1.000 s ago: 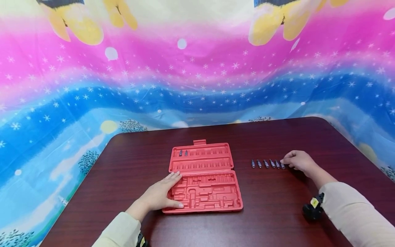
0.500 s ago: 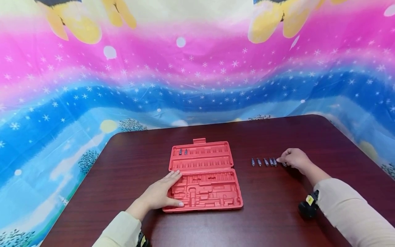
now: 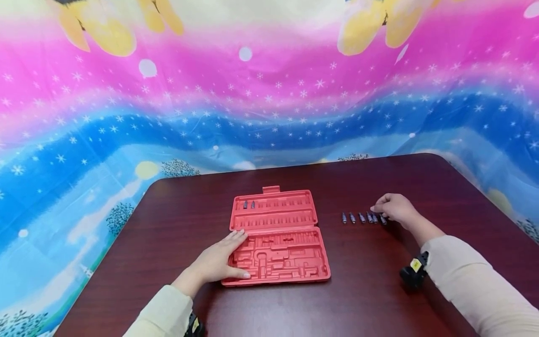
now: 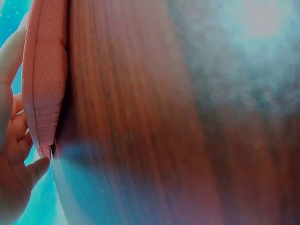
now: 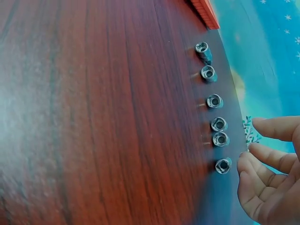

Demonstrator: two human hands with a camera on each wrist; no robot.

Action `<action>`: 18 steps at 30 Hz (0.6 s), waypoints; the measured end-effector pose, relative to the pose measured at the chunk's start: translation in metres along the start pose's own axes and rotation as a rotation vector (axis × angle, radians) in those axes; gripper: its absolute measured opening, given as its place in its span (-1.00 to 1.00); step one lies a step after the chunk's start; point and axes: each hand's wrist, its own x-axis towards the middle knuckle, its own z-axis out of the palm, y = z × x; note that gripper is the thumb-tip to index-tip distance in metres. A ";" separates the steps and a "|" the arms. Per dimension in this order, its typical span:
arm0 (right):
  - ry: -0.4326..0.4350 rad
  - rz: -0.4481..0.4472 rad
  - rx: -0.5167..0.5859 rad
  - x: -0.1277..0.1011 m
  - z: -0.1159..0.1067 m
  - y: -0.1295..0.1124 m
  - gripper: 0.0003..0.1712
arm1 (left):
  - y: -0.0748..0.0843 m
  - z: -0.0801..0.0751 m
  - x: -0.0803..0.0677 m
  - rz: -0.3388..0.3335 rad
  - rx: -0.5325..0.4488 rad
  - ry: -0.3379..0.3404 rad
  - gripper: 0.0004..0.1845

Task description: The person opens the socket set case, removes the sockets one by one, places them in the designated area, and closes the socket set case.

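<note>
An open red tool case (image 3: pixel 278 234) lies mid-table, with two small bits (image 3: pixel 249 204) in its lid's top row. My left hand (image 3: pixel 219 262) rests flat on the case's lower left part, thumb along the front edge; the left wrist view shows its fingers (image 4: pixel 18 164) at the case edge (image 4: pixel 47 70). To the right, several grey bits (image 3: pixel 362 217) lie in a row. My right hand (image 3: pixel 391 206) hovers at the row's right end with relaxed fingers and holds nothing. In the right wrist view the bits (image 5: pixel 214 101) lie end-on and the fingertips (image 5: pixel 255 161) are just beside the last one.
The dark wooden table (image 3: pixel 370 290) has rounded far corners. A bright pink and blue patterned cloth (image 3: pixel 269 107) hangs behind and around it. A black wrist camera (image 3: pixel 414 271) sits on my right forearm. The case's corner (image 5: pixel 205 11) shows at the top of the right wrist view.
My right hand has slid a little left over the right end of the bit row, and the last bits sit closer together. The left hand has stayed on the case.
</note>
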 end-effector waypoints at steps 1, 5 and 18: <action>-0.003 0.001 0.005 0.001 0.001 0.000 -0.64 | 0.000 0.000 0.000 -0.001 0.000 0.002 0.05; 0.008 0.009 0.013 0.002 0.003 -0.001 -0.66 | -0.002 0.000 0.000 -0.003 0.006 0.008 0.04; -0.082 -0.052 0.132 0.003 0.022 -0.037 -0.51 | -0.001 0.002 0.000 0.008 0.023 0.018 0.05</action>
